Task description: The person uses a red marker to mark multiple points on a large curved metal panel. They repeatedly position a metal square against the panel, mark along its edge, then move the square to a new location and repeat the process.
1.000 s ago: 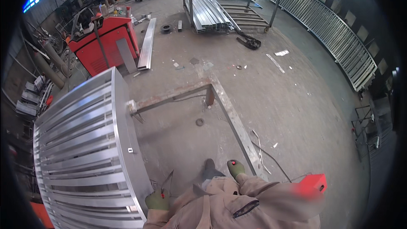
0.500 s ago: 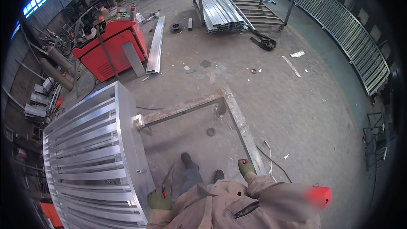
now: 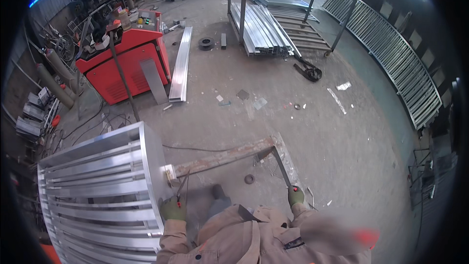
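My left hand (image 3: 173,209), in a green glove, is closed beside the edge of a silvery slatted metal panel (image 3: 152,176). A thin dark pointed tool (image 3: 184,182) sticks up from its fingers, its exact kind unclear. My right hand (image 3: 295,196), gloved the same, is a fist over the right arm of a worn steel angle frame (image 3: 229,155). Whether it grips the frame or something small is hidden. A small red spot shows on each hand. A pale block (image 3: 169,172) sits where the frame meets the panel.
A red machine cabinet (image 3: 127,63) stands at the far left, with a metal channel (image 3: 181,63) beside it. Silvery profiles (image 3: 261,29) lie stacked on a rack ahead. A long railing (image 3: 391,58) leans at the right. A ring (image 3: 249,179) and a cable (image 3: 195,148) lie on the floor.
My left hand has moved forward along the panel's edge, toward the pale block, with the thin tool. My right hand is slightly farther right. The whole view has shifted, with floor things lower.
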Motion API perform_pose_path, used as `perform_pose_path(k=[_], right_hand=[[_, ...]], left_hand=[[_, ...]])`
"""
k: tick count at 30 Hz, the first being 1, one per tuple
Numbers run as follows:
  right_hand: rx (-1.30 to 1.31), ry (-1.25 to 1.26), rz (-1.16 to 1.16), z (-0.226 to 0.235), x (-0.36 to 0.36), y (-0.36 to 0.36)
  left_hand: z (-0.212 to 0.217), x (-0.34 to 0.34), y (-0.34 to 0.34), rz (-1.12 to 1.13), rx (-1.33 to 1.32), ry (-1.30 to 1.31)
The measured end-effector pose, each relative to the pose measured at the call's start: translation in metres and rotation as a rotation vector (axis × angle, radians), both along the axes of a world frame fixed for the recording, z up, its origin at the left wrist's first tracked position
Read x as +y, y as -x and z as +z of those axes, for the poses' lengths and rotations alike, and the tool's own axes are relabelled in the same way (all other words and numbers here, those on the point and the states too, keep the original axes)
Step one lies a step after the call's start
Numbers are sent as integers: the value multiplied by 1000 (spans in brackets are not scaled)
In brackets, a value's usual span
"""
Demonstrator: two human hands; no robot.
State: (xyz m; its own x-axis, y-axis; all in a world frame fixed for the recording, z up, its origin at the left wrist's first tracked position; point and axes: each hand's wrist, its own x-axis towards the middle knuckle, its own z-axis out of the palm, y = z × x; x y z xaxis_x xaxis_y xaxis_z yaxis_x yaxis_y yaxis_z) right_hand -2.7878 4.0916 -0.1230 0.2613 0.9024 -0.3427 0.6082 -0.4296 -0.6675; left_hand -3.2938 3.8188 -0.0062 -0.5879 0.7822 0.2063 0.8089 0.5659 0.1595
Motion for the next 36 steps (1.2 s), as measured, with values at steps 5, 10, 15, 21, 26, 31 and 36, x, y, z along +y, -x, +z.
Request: perform_pose_path(k=[5, 10, 15, 21, 26, 31, 36], right_hand=[[247, -185, -105, 38, 39, 76], [625, -355, -105, 145, 69, 150], [737, -538, -36, 280, 78, 218], [734, -608, 206, 310, 88, 264], [691, -614, 313, 290, 119, 300], [642, -667, 408, 291, 149, 336], [555, -605, 444, 278, 165, 338]], left_hand=[[13, 52, 79, -109, -104, 103], [-15, 48, 129, -107, -18, 347], [-31, 48, 141, -83, -94, 382], [-34, 47, 141, -103, -97, 298], [-33, 49, 142, -70, -138, 333], [-24, 44, 142, -90, -143, 299], [-29, 50, 139, -76, -158, 274]])
